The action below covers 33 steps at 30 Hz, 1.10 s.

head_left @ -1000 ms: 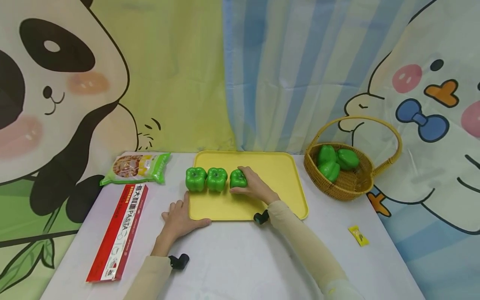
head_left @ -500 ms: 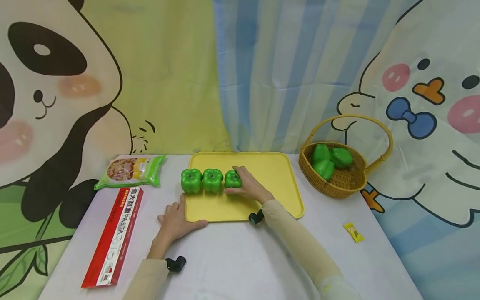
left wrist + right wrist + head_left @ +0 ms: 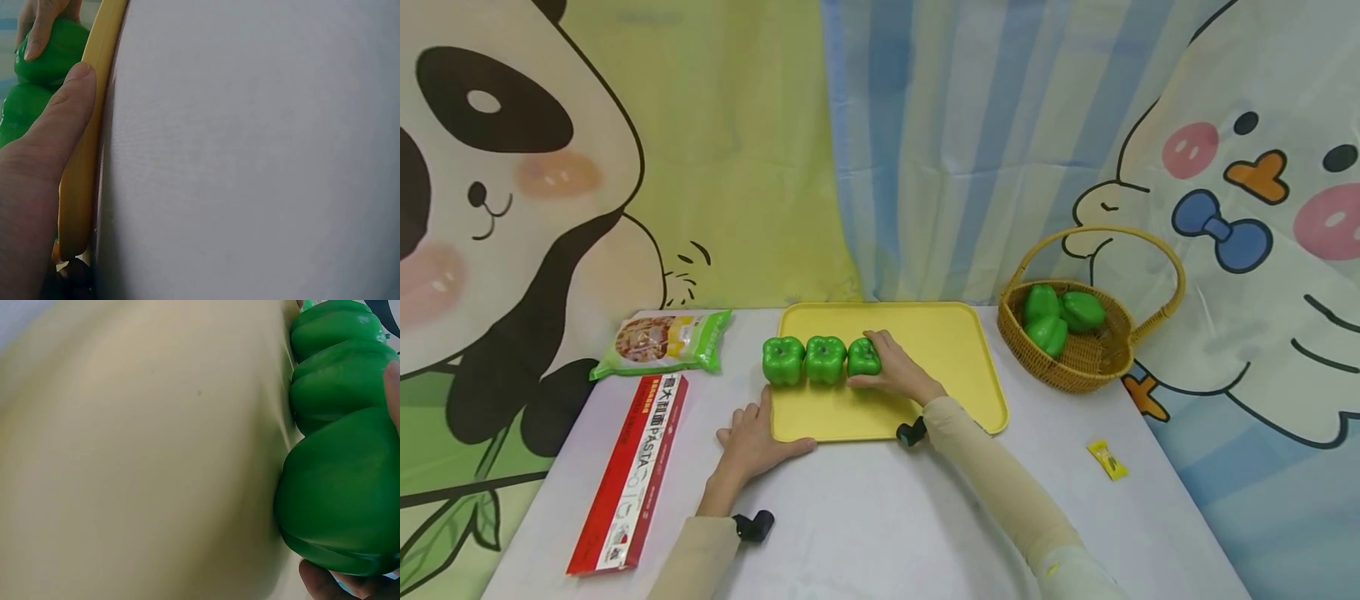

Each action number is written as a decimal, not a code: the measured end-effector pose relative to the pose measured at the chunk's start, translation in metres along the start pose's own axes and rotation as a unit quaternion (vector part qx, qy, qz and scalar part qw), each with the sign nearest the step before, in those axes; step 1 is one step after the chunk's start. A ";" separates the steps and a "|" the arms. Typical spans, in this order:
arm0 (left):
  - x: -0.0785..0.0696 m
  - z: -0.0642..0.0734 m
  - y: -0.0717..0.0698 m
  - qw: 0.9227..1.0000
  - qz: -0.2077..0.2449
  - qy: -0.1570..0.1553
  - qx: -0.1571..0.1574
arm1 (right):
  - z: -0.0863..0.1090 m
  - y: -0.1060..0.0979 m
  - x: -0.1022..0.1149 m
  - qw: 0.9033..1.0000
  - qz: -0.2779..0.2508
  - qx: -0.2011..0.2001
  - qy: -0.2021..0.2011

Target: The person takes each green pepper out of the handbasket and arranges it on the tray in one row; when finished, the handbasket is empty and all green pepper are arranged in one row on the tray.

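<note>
Three green bell peppers stand in a row on the yellow tray (image 3: pixel 955 367) in the head view. My right hand (image 3: pixel 901 371) grips the rightmost bell pepper (image 3: pixel 863 357), thumb on the near side and fingers on the far side. That pepper sits right up against the middle bell pepper (image 3: pixel 825 360), with the left bell pepper (image 3: pixel 783 362) beyond it at the tray's left edge. My left hand (image 3: pixel 752 440) rests at the tray's front left corner, its thumb (image 3: pixel 65 109) straight along the front rim and the fingers spread by the left side.
A wicker basket (image 3: pixel 1067 379) holding several green peppers stands at the right. A small yellow packet (image 3: pixel 1107 460) lies before it. On the left are a red and white pasta box (image 3: pixel 628 475) and a green-edged food bag (image 3: pixel 662 342). A patterned curtain (image 3: pixel 760 167) hangs behind.
My right hand has brought the rightmost pepper left, closing the gap to the middle one. The left hand stays at the tray corner. The head view has shifted slightly.
</note>
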<state>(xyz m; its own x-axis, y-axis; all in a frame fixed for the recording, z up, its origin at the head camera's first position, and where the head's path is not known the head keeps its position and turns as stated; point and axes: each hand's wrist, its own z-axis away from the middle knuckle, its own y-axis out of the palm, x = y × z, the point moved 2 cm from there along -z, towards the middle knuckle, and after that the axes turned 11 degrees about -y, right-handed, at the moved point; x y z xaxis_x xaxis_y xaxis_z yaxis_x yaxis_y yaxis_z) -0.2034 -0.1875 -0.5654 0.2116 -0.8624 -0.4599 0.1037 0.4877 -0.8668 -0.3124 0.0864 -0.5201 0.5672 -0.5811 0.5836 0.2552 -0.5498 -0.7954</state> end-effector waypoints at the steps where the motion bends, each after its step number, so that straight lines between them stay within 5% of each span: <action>1: 0.000 0.000 0.000 1.000 -0.001 0.000 0.000 | 0.000 0.000 0.000 1.000 0.001 -0.001 0.001; 33: 0.004 -0.005 0.003 1.000 -0.007 0.002 0.003 | 0.072 -0.080 -0.033 0.998 0.016 -0.056 0.008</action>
<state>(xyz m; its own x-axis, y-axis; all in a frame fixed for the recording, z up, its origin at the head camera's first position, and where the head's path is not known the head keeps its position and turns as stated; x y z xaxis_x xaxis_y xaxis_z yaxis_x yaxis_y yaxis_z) -0.2069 -0.1899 -0.5702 0.2053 -0.8695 -0.4492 0.1129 0.4769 -0.8716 -0.2952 0.1925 -0.4878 0.5609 -0.6078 0.5621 0.1481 -0.5944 -0.7904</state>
